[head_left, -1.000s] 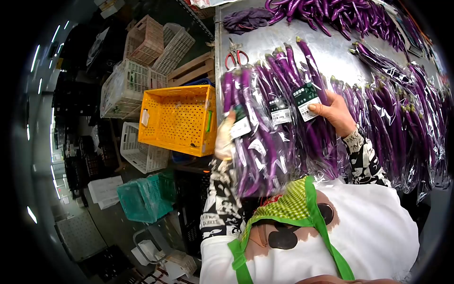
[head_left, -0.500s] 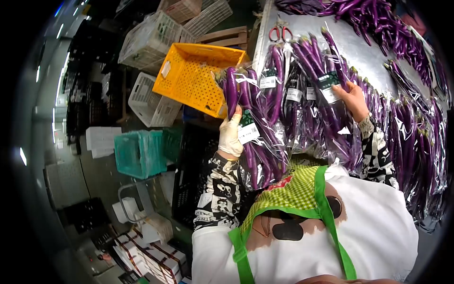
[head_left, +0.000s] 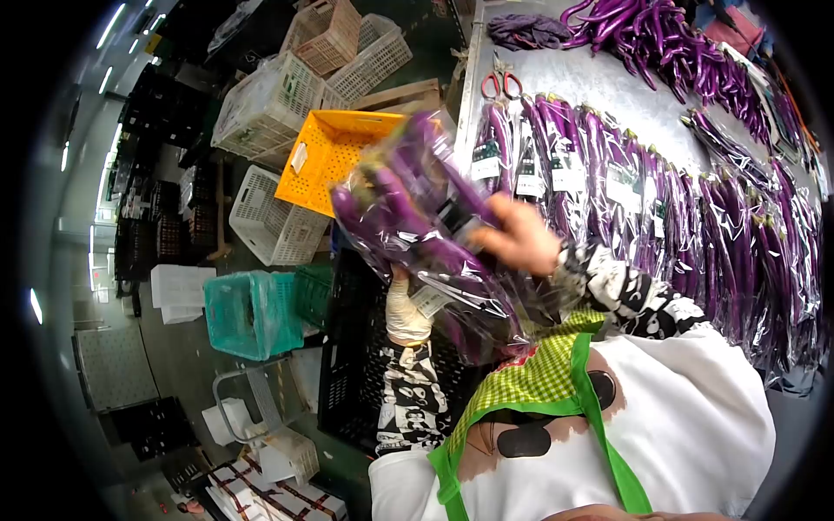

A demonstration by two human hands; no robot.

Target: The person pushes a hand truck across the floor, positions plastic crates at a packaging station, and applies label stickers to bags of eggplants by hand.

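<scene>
Clear bags of long purple eggplants point(head_left: 395, 213) are held up off the table's left edge, tilted and partly blurred. My left hand point(head_left: 407, 311), in a pale glove, grips them from below near a white label. Against their right side is my right hand point(head_left: 519, 236), blurred, its fingers closed on a bag with a dark label. More bagged eggplants point(head_left: 608, 165) lie in a row on the metal table point(head_left: 599, 78), with labels facing up. Beyond them are loose eggplants point(head_left: 643, 35).
Red-handled scissors point(head_left: 501, 84) and a dark purple cloth point(head_left: 526, 32) lie at the table's far left. A yellow crate point(head_left: 317, 165) stands beside the table, a black crate point(head_left: 347, 373) below my left arm. White crates point(head_left: 274, 104) and a teal crate point(head_left: 248, 314) are further left.
Both hands have moved left with the bagged eggplants, lifting them off the row toward the crates. My right hand's bag has come up against the left hand's bags.
</scene>
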